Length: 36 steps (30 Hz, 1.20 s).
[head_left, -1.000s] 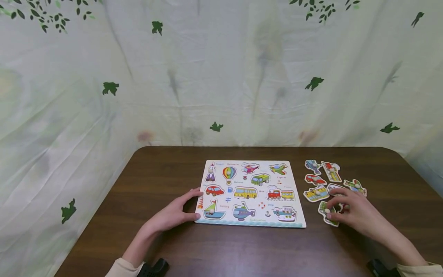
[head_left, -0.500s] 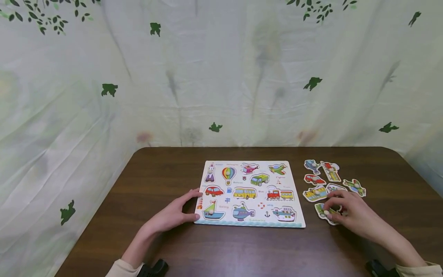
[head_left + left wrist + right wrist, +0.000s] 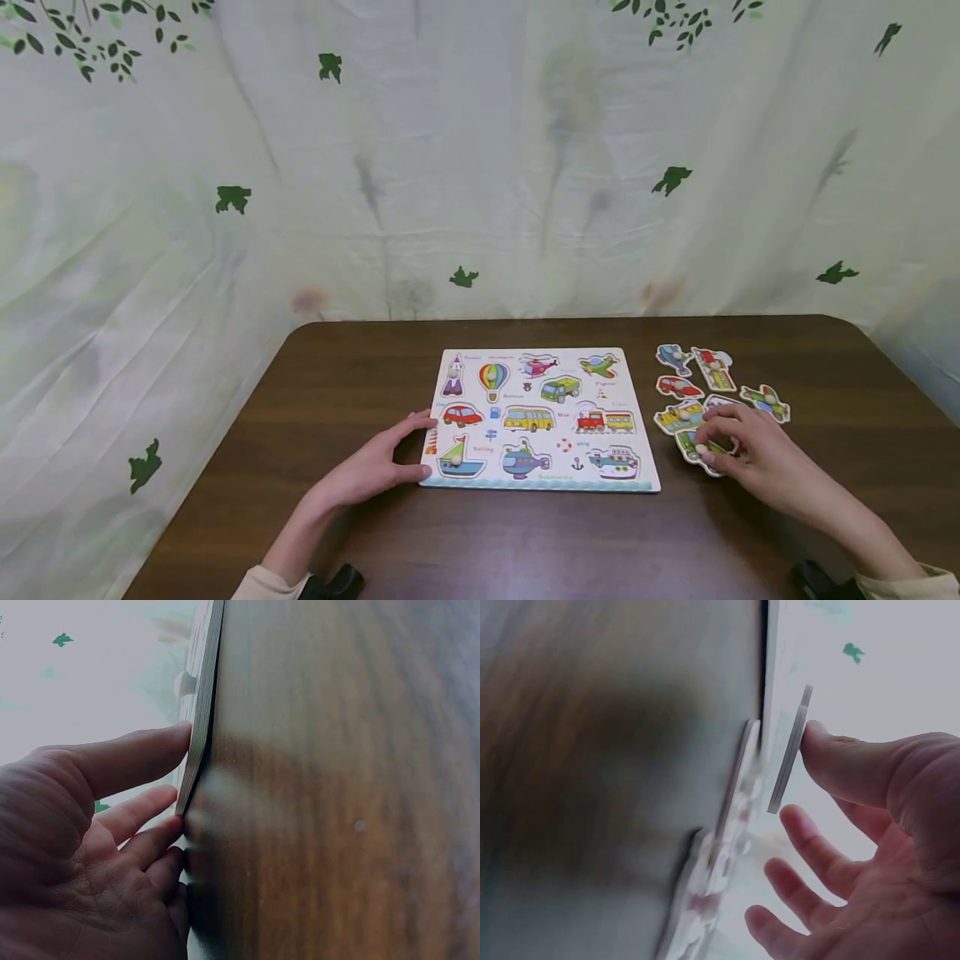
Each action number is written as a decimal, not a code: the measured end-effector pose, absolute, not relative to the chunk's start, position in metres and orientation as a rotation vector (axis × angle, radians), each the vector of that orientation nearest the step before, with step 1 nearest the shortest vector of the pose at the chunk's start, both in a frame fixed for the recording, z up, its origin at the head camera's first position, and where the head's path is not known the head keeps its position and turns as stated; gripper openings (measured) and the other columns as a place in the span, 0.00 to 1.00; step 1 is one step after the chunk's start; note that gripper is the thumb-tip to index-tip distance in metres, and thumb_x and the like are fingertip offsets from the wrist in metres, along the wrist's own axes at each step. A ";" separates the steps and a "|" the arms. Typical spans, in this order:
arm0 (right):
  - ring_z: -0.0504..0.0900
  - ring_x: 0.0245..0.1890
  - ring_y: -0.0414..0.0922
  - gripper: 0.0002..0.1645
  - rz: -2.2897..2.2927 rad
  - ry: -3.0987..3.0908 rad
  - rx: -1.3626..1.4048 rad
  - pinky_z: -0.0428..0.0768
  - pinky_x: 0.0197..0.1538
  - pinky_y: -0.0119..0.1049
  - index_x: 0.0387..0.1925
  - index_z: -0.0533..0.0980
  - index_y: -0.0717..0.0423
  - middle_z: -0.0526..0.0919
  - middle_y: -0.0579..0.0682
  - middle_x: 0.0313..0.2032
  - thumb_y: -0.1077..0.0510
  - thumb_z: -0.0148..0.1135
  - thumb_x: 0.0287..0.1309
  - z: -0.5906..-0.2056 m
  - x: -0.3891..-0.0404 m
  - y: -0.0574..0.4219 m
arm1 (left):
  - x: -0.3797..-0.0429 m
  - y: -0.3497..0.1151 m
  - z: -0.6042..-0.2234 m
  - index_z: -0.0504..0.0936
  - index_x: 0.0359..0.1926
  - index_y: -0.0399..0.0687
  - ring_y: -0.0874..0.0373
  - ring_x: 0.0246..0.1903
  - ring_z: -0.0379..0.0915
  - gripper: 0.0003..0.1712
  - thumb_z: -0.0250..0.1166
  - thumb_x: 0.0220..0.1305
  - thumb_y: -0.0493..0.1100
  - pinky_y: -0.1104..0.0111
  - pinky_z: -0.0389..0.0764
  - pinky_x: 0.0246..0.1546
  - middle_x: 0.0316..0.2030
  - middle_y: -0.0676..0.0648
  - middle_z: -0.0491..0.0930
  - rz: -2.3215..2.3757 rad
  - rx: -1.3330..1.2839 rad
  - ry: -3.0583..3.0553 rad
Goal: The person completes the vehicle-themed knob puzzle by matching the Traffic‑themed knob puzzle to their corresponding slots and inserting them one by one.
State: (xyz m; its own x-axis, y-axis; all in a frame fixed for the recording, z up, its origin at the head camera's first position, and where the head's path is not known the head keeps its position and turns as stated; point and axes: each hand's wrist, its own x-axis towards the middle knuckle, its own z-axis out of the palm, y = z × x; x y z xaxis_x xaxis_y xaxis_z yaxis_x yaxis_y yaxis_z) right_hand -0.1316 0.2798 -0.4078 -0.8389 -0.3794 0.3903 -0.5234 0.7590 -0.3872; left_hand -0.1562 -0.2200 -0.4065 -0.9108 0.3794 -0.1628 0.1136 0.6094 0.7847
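The white puzzle board with printed vehicles lies flat on the table. My left hand rests at its left edge, thumb by the near corner and fingertips against the side; in the left wrist view the thumb touches the board's edge. A round knob stands up from the board there. My right hand pinches a green vehicle puzzle piece by its knob, right of the board. In the right wrist view this piece is tilted and raised off the table, seen edge-on.
Loose puzzle pieces lie right of the board: a blue one, a train, a red car, a yellow bus and an airplane. Another is partly behind my right hand. A leaf-patterned curtain hangs behind the table.
My right hand has taken hold of the green vehicle piece and moved it slightly left and away from me, so that it now overlaps the bus piece. My left hand stays at the board.
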 end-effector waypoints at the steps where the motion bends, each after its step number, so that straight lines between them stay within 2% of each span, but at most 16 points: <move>1: 0.70 0.40 0.47 0.22 0.706 -2.652 0.715 0.68 0.35 0.36 0.31 0.77 0.37 0.78 0.49 0.44 0.65 0.78 0.42 -0.406 -0.131 0.278 | -0.156 -0.220 -0.407 0.71 0.66 0.50 0.44 0.74 0.43 0.34 0.71 0.59 0.45 0.44 0.53 0.66 0.74 0.46 0.57 1.198 0.400 2.525; 6: 0.72 0.45 0.45 0.27 0.696 -2.548 0.809 0.63 0.48 0.37 0.32 0.76 0.35 0.78 0.46 0.43 0.68 0.79 0.37 -0.398 -0.125 0.268 | -0.156 -0.217 -0.406 0.71 0.66 0.50 0.45 0.74 0.42 0.34 0.71 0.59 0.44 0.45 0.53 0.66 0.74 0.47 0.57 1.201 0.395 2.525; 11: 0.71 0.48 0.44 0.29 0.711 -2.493 0.858 0.57 0.54 0.29 0.33 0.76 0.37 0.78 0.47 0.44 0.70 0.79 0.35 -0.392 -0.123 0.261 | -0.155 -0.217 -0.406 0.71 0.66 0.50 0.44 0.74 0.43 0.34 0.71 0.59 0.44 0.45 0.53 0.66 0.74 0.47 0.57 1.207 0.391 2.529; 14: 0.71 0.48 0.44 0.28 0.701 -2.500 0.856 0.58 0.53 0.30 0.33 0.77 0.37 0.78 0.47 0.44 0.69 0.79 0.36 -0.391 -0.123 0.258 | -0.155 -0.218 -0.407 0.71 0.66 0.50 0.44 0.74 0.43 0.34 0.71 0.59 0.44 0.44 0.53 0.66 0.74 0.46 0.57 1.203 0.389 2.528; 19: 0.72 0.49 0.49 0.27 0.692 -2.513 0.852 0.61 0.51 0.42 0.34 0.77 0.36 0.78 0.48 0.45 0.69 0.78 0.38 -0.392 -0.127 0.253 | -0.155 -0.219 -0.409 0.71 0.66 0.51 0.43 0.74 0.43 0.34 0.71 0.59 0.45 0.44 0.52 0.67 0.74 0.46 0.57 1.201 0.390 2.524; 22: 0.72 0.49 0.50 0.27 0.700 -2.523 0.869 0.62 0.50 0.46 0.35 0.77 0.36 0.78 0.48 0.45 0.69 0.77 0.39 -0.392 -0.130 0.250 | -0.155 -0.219 -0.408 0.71 0.66 0.51 0.44 0.74 0.42 0.34 0.71 0.59 0.45 0.44 0.52 0.67 0.74 0.46 0.57 1.202 0.390 2.523; 28: 0.74 0.47 0.48 0.26 0.686 -2.530 0.913 0.65 0.48 0.48 0.34 0.77 0.38 0.78 0.46 0.44 0.70 0.77 0.41 -0.392 -0.139 0.244 | -0.156 -0.219 -0.408 0.71 0.66 0.50 0.45 0.74 0.43 0.34 0.71 0.59 0.44 0.45 0.53 0.66 0.73 0.47 0.58 1.194 0.408 2.536; 32: 0.75 0.50 0.54 0.23 0.691 -2.523 0.941 0.67 0.48 0.52 0.34 0.78 0.39 0.79 0.49 0.46 0.69 0.76 0.44 -0.391 -0.148 0.240 | -0.157 -0.219 -0.409 0.71 0.66 0.50 0.45 0.74 0.44 0.34 0.71 0.59 0.44 0.45 0.54 0.66 0.73 0.47 0.58 1.196 0.406 2.541; 36: 0.74 0.51 0.53 0.20 0.740 -2.557 0.961 0.69 0.49 0.51 0.36 0.78 0.41 0.78 0.49 0.47 0.69 0.74 0.48 -0.389 -0.155 0.234 | -0.157 -0.220 -0.409 0.71 0.66 0.50 0.44 0.74 0.43 0.34 0.71 0.59 0.44 0.44 0.53 0.66 0.74 0.46 0.57 1.197 0.397 2.535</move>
